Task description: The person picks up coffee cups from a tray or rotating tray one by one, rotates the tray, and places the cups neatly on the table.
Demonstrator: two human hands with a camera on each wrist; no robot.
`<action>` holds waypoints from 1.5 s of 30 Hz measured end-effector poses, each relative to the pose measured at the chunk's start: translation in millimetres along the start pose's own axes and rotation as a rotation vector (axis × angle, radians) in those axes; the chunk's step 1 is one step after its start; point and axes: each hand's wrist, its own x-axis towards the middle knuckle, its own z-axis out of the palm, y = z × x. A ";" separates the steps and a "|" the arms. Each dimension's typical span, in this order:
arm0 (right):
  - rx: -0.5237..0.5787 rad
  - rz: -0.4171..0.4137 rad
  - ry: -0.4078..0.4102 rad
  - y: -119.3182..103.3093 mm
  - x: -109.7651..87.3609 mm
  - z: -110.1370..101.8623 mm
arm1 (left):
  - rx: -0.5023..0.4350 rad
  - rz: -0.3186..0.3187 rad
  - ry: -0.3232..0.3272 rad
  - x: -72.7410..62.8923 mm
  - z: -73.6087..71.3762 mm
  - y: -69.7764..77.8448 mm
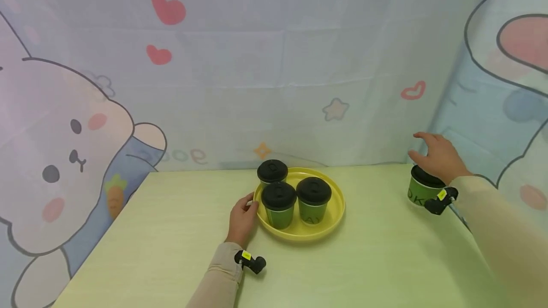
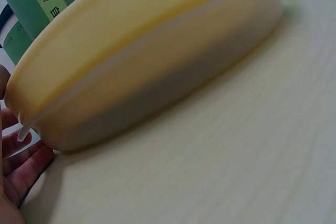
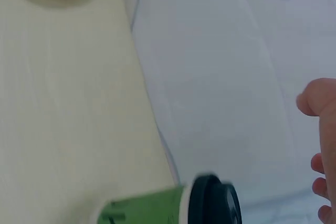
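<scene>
My left hand (image 1: 241, 220) holds the left edge of a round yellow tray (image 1: 338, 208); in the left wrist view its thumb is at the top of the rim and its fingers (image 2: 32, 169) lie below. On the tray stand three green paper cups with black lids: one at the back left (image 1: 272, 171), one at the front left (image 1: 279, 206) and one at the right (image 1: 314, 201). Over at the far right, my right hand (image 1: 441, 158) hovers with fingers apart and nothing in it. Another green lidded cup (image 1: 419, 193) stands upright below it, partly covered by that hand.
The pale yellow table (image 1: 372, 270) ends at the back against a cloth (image 1: 239, 103) printed with hearts and stars. A second printed cloth side (image 1: 484, 103) rises close beside the right-hand cup. Each wrist wears a small black camera.
</scene>
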 end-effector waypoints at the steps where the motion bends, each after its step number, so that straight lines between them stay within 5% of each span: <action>1: 0.008 -0.010 0.022 -5.8 1.3 3.2 | -0.002 0.002 0.001 0.1 0.2 0.0; 11: 0.104 -0.052 0.006 -67.4 9.6 59.6 | -0.014 -0.022 0.018 -2.3 1.0 -3.5; 25: 0.445 0.065 -0.096 -78.8 -7.7 157.9 | -0.014 -0.025 0.021 0.3 -0.9 0.3; 33: 0.652 0.181 -0.189 -78.3 -22.0 183.5 | -0.010 -0.044 0.023 -2.2 -2.5 -0.2; 45: 0.885 0.290 -0.075 -86.8 -35.0 205.5 | -0.008 -0.040 0.017 3.2 1.9 -2.0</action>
